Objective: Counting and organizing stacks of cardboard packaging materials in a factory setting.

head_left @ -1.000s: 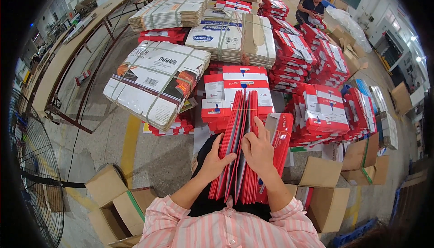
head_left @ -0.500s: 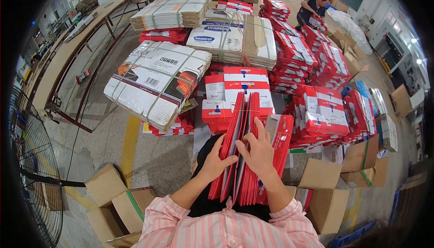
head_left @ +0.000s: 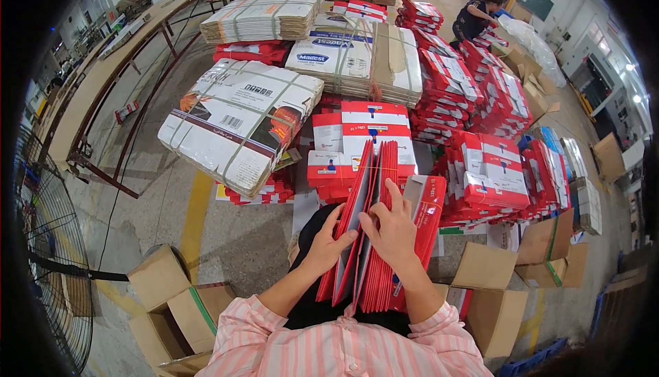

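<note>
A bundle of flat-folded red cartons (head_left: pixel 379 282) stands on edge in my lap, with a thin yellow band (head_left: pixel 386 169) across its far end. My left hand (head_left: pixel 325 248) is closed around the left side of the bundle, its thumb along the inner edges. My right hand (head_left: pixel 396 234) grips the right part, thumb dipping into the gap between the cartons and fingers over the outer side. Grey inner faces show where the cartons spread apart. Under my right forearm lies another banded red bundle (head_left: pixel 428 213), partly hidden by that hand.
Ahead stand stacks of red-and-white cartons (head_left: pixel 374 117) and strapped white carton bundles (head_left: pixel 240 119). Open brown boxes sit at left (head_left: pixel 171 308) and right (head_left: pixel 491 294). A fan (head_left: pixel 55 267) is at far left, beside a long table (head_left: pixel 103 82). A co-worker (head_left: pixel 473 18) bends over cartons at back right.
The gap between the cartons on the left side has widened a little, showing more grey inner face. My hands stay nearly in place. The co-worker has leaned further down.
</note>
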The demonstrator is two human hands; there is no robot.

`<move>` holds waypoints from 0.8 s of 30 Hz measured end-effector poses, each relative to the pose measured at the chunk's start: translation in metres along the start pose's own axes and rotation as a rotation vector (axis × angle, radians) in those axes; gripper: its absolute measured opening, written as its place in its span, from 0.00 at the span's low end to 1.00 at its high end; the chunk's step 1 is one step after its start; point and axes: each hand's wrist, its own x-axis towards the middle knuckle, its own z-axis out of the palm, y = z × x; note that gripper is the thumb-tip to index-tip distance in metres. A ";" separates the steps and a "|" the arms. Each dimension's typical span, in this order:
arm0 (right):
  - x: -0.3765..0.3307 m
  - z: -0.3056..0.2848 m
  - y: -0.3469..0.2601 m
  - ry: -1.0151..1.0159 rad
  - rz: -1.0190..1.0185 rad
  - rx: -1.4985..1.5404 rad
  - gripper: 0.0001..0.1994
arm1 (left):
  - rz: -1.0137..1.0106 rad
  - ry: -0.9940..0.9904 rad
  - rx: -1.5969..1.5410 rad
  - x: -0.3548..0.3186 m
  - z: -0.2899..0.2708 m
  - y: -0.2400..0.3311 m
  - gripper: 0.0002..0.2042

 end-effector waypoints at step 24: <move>0.002 0.000 -0.008 -0.053 0.049 0.011 0.09 | -0.036 0.017 -0.006 0.000 -0.004 -0.005 0.27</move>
